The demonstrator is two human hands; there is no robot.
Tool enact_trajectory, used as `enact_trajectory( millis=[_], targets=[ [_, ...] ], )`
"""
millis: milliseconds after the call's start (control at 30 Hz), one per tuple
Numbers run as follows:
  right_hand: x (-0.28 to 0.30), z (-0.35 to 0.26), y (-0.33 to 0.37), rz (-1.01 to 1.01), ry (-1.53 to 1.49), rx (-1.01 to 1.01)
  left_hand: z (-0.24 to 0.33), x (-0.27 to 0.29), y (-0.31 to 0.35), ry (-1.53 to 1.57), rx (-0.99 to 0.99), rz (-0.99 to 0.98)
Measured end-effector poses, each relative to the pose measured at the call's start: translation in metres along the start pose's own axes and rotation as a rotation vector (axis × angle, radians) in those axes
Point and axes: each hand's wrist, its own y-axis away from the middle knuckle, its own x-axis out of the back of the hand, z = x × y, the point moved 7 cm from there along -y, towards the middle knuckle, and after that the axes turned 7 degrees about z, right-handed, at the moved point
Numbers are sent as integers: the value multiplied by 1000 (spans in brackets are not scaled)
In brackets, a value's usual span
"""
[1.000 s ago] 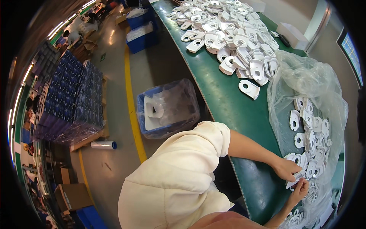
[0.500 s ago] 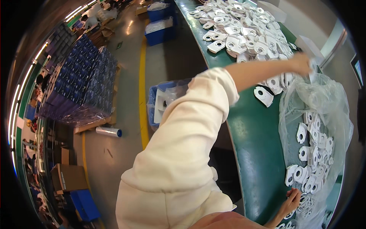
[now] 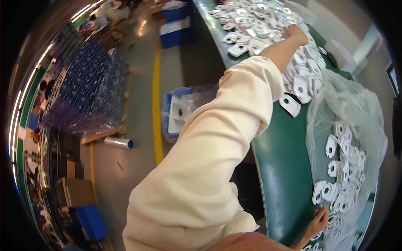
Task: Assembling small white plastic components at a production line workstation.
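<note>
Tabletop (image 3: 278, 167), green: large heap of white holed parts (image 3: 261, 29); crumpled clear plastic (image 3: 358, 96) with a smaller cluster (image 3: 343, 172); white box (image 3: 342, 54).

Pile of white parts (image 3: 258, 30), top cropped

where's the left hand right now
The left hand is in the upper right of the head view, over the large heap of white parts on the green table; whether it touches any is unclear.

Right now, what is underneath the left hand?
The left hand is over a heap of white plastic parts, many with round holes, on the green table. Whatever lies directly beneath it is covered, so any grip cannot be confirmed.
</note>
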Motion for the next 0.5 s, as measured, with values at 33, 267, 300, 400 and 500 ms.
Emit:
enact_trajectory(
  millis=[33,267,300,400,500],
  targets=[
    [-2,2,-1,0,-27,35,16,-5,5,-48,-49,-3],
    [-6,-24,-7,-24,57,124,127,-74,109,-26,-507,-247],
    [-8,-29,-8,-29,61,166,139,-90,116,-25,-554,-261],
    [-5,-24,-7,-21,66,152,183,-138,159,64,-631,-304],
    [6,-33,-5,-8,87,161,226,-194,181,175,-646,-424]
  ],
)
